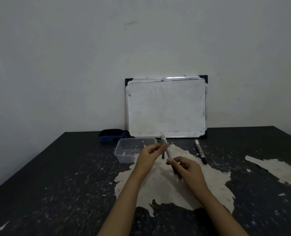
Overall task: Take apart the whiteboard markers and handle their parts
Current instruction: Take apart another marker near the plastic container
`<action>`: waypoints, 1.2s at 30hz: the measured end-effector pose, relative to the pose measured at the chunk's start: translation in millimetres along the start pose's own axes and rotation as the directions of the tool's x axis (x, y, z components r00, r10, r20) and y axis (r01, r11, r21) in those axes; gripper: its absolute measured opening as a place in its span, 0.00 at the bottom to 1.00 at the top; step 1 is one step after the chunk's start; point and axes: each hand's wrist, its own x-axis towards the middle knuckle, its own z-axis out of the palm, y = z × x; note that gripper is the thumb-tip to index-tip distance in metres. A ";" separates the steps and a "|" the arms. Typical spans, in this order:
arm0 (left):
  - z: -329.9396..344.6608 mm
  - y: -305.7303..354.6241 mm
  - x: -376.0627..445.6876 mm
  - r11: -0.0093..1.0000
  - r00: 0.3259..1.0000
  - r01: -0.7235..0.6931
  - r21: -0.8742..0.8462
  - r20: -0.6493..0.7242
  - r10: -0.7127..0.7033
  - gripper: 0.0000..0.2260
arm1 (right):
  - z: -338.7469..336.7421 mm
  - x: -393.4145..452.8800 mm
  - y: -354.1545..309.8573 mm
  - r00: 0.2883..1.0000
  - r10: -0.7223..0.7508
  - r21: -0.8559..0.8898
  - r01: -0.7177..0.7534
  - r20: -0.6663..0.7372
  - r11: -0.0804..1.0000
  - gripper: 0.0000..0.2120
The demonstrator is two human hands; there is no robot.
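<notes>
A white-barrelled whiteboard marker [167, 149] is held tilted above the table, its upper end pointing away from me. My left hand [150, 156] pinches its barrel near the middle. My right hand [185, 167] grips its lower, dark end. A second marker [200, 151] with a black cap lies flat on the table to the right, apart from both hands. A short dark piece [163, 155] shows just behind my left hand; what it is I cannot tell.
A clear plastic container [124, 156] stands left of the hands. Behind it sits a blue eraser [110, 136]. A small whiteboard [167, 106] leans on the wall. The dark table [56, 184] has large pale worn patches.
</notes>
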 end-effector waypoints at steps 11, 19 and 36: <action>-13.1 -35.1 -5.5 0.981 0.963 -0.028 -0.191 -0.267 -0.025 0.12 | 5.3 -1.4 9.9 0.997 0.019 -0.238 -0.038 -0.079 0.971 0.06; -17.5 -39.2 1.6 0.969 0.934 -0.044 -0.244 -0.354 -0.047 0.07 | 36.9 67.6 31.2 0.980 0.057 -0.666 -0.173 -0.192 0.726 0.14; -7.6 -41.9 -3.3 0.995 0.962 -0.094 -0.041 -0.262 0.080 0.07 | 2.8 59.8 9.3 0.977 -0.087 -0.162 0.056 -0.196 0.985 0.06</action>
